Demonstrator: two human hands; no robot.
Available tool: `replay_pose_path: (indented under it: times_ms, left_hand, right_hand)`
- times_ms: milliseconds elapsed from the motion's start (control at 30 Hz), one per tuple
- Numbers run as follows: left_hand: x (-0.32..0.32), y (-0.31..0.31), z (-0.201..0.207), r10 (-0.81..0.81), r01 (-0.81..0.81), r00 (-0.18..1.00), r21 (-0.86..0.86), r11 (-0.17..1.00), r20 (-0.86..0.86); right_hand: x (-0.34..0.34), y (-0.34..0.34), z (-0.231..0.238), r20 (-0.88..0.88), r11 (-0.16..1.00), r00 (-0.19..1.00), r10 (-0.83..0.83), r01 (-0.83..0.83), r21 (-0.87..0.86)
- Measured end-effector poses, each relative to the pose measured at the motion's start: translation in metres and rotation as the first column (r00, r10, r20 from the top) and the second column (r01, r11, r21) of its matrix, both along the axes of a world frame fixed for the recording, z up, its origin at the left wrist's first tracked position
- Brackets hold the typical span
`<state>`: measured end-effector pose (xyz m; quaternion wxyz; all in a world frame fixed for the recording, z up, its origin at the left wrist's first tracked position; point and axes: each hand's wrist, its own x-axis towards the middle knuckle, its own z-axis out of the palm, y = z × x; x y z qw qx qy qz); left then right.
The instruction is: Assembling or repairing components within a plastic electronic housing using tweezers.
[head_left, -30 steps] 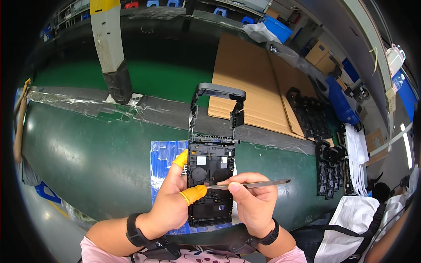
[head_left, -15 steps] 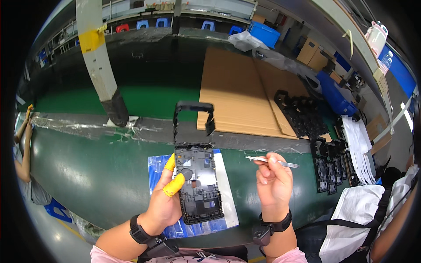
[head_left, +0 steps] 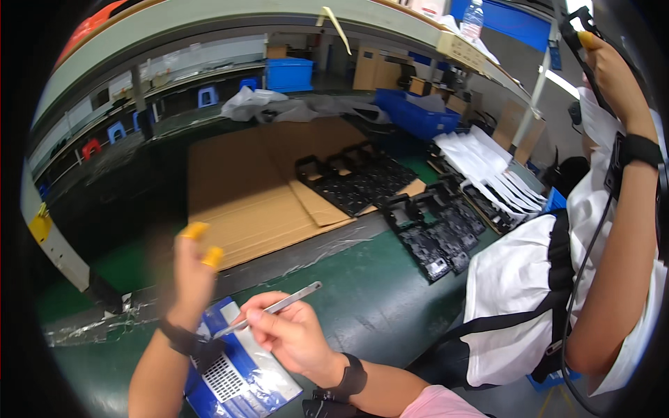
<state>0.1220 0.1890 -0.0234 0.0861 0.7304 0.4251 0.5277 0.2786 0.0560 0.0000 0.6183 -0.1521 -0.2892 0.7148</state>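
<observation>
Motion blurs my left hand (head_left: 191, 268), raised at the left above the green table. Yellow finger cots (head_left: 212, 258) cover two of its fingertips. A dark smear lies beside it, and I cannot make out whether the black plastic housing is still in its fingers. My right hand (head_left: 296, 338) is closed around a pair of metal tweezers (head_left: 298, 295), whose tip end reaches toward the left wrist. Below both hands lies a blue and white plastic packet (head_left: 268, 383) on the table.
Brown cardboard (head_left: 244, 202) lies beyond the table's near section. Rows of black plastic housings (head_left: 355, 177) rest on it, with more housings (head_left: 439, 233) to the right beside white strips (head_left: 481, 157). A co-worker's raised arm (head_left: 613, 265) and a white bag (head_left: 512, 299) occupy the right side.
The view has swung to the right. My left hand has moved away from the packet, and the housing it held is no longer plainly visible. The tweezers stay in my right hand, now nearer the left.
</observation>
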Motion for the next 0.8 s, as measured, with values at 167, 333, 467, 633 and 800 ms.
replay_pose_path:
  times_ms: [167,333,467,633,800]
  left_hand:
    - [0.176,-0.030,0.002,-0.655,0.556,0.737,-0.401,0.729,-0.168]
    - [0.292,-0.021,0.015,-0.570,0.349,0.797,-0.617,0.706,-0.202]
    - [0.332,-0.024,-0.009,-0.538,0.263,0.779,-0.611,0.747,-0.322]
    - [0.318,-0.006,-0.013,-0.486,0.295,0.866,-0.661,0.690,-0.121]
    - [0.202,0.003,0.002,-0.333,0.327,0.936,-0.632,0.703,0.114]
  right_hand:
    - [0.042,-0.022,0.031,-0.088,0.922,0.983,0.164,-0.121,0.368]
    - [0.046,-0.003,0.029,-0.143,0.885,0.974,0.178,-0.094,0.456]
    - [0.059,0.010,0.021,-0.179,0.912,0.967,0.181,-0.096,0.400]
    - [0.052,0.000,0.018,-0.199,0.909,0.952,0.234,-0.141,0.392]
    - [0.036,-0.007,0.026,-0.144,0.867,0.921,0.361,-0.275,0.415]
